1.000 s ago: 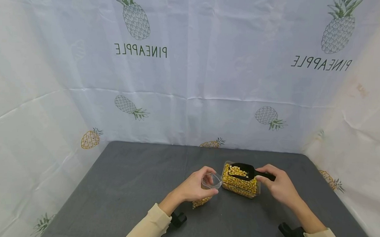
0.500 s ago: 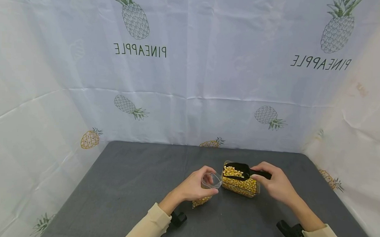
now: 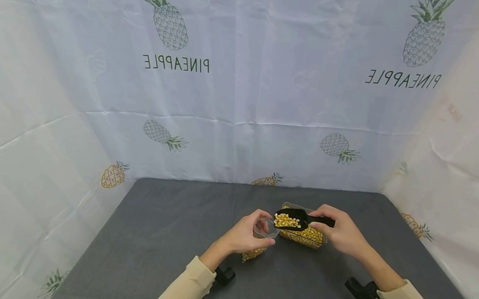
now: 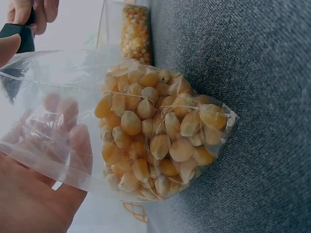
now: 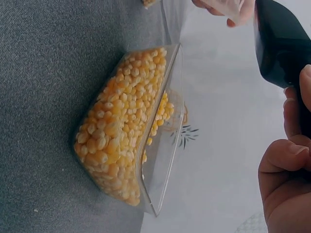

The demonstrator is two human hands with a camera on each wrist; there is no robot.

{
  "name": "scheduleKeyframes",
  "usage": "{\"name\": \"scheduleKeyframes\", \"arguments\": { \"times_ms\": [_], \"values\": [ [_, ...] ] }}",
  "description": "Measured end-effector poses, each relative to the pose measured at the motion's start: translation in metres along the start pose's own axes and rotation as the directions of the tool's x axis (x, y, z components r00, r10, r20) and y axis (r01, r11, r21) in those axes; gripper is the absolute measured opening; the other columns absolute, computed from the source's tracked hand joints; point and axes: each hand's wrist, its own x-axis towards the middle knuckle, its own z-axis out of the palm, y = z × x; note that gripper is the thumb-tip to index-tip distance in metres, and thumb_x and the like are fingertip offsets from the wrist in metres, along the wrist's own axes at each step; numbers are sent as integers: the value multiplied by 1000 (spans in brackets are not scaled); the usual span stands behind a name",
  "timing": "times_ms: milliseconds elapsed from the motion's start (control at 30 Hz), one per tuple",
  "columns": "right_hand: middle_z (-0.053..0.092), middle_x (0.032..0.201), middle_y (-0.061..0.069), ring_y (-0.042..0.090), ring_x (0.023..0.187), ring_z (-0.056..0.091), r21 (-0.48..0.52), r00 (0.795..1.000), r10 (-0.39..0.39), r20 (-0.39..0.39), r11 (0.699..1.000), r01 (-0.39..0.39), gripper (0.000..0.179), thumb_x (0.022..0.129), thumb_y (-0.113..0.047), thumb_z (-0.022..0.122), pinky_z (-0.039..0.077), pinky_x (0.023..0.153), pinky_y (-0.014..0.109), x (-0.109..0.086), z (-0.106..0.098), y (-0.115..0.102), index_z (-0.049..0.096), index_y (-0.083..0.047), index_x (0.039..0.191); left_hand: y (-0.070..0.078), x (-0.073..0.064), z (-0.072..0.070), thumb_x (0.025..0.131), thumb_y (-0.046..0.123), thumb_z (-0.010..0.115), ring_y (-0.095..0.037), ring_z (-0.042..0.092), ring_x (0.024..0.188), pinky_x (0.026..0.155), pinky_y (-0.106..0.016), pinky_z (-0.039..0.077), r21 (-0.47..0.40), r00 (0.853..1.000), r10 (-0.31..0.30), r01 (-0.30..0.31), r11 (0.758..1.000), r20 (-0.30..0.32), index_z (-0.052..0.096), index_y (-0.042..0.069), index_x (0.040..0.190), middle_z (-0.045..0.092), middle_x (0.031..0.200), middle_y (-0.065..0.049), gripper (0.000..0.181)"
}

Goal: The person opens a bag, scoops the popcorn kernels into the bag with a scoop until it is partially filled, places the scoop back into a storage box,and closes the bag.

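My left hand (image 3: pixel 244 233) grips a clear plastic bag (image 4: pixel 160 141) around its open mouth. Corn kernels fill the lower part of the bag, whose bottom is at the grey cloth. My right hand (image 3: pixel 339 228) holds a black scoop (image 3: pixel 305 218) by its handle. Kernels (image 3: pixel 287 220) lie in the scoop's bowl, and its front lip is right at the bag's mouth. Behind and below the scoop stands a clear rectangular container (image 5: pixel 160 194) with corn kernels in it; the scoop and right hand partly cover it in the head view.
A grey cloth-covered table (image 3: pixel 173 226) spreads under everything. White curtains (image 3: pixel 241 92) with printed pineapples stand at the back and both sides. A few tiny specks (image 5: pixel 36 210) lie on the cloth near the container.
The right hand has carried the loaded scoop left from over the container to the bag's mouth. The left hand and the bag have stayed in place.
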Motion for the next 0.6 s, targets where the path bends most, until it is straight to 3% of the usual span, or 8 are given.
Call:
{"name": "scheduleKeyframes", "arguments": {
  "times_ms": [300,600],
  "values": [
    [66,106,-9,12,95,62,3,999,-26,37,1000,26,19,95,-17,73,53,78,34,5,4,-7,73,-18,115,3,-1,-1,93,34,73,-4,60,96,85,-24,55,16,1000,-21,21,1000,1,47,10,141,59,107,5,60],
    [67,105,-3,11,91,62,8,997,-33,72,999,33,18,95,-17,73,53,74,33,10,8,-11,74,-16,113,4,-2,-1,93,35,73,-3,59,95,85,-24,55,41,1000,-28,28,999,0,47,10,142,58,109,5,62]
  ]
}}
